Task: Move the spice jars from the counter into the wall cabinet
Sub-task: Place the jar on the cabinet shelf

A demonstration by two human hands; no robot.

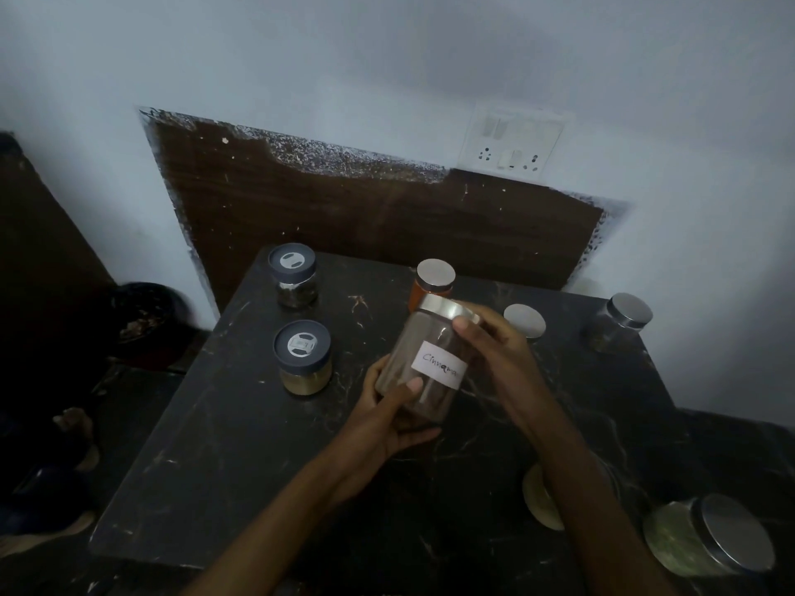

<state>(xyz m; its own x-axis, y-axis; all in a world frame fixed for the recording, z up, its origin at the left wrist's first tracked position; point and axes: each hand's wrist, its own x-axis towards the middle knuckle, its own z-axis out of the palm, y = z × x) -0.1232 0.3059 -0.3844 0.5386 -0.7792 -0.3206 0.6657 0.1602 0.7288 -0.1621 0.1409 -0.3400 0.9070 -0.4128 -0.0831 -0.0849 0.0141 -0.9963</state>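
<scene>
I hold a glass jar of brown powder (423,359) with a silver lid and a white label reading "Cinnamon", tilted above the black marbled counter (258,445). My left hand (393,412) cups its base. My right hand (490,342) grips it near the lid. On the counter stand several other jars: two grey-lidded ones (294,275) (303,357) at the left, an orange-filled one (432,283) behind, a silver lid (525,320) partly hidden by my right hand, one (619,322) at the far right, and a green-filled one (705,537) at the near right. No wall cabinet is in view.
A dark wooden panel (365,217) and a white switchboard (512,144) are on the wall behind the counter. A dark bin (144,320) stands on the floor to the left. Feet (77,428) show at the lower left. A pale round object (542,496) lies beside my right forearm.
</scene>
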